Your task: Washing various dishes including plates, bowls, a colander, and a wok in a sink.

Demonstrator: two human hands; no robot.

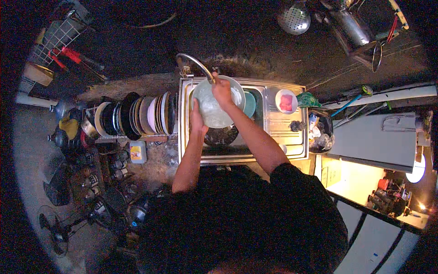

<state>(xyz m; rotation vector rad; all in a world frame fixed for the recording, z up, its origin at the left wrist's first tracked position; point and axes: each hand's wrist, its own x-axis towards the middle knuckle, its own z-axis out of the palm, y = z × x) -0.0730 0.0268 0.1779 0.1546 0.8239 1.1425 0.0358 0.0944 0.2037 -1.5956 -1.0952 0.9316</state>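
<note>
A pale, wet plate or shallow bowl (213, 111) is tilted over the sink (260, 137), beneath the curved chrome faucet (196, 61). My left hand (197, 118) grips its left edge, thumb towards the top. Over the upper right of its face lies my right hand (223, 91), fingers near the rim and the spout; whether they clasp the rim is unclear. Behind it, partly hidden, a teal dish (250, 104) rests in the basin. A dark round pan or dish (222, 137) sits lower in the basin.
Left of the sink, a rack holds several plates (145, 114) on edge. On the ribbed drainboard (279, 128) are a white bowl (280, 109) with a pink sponge (288, 102) and a dark scouring pad (297, 126). A waste-filled container (321, 149) stands to the right.
</note>
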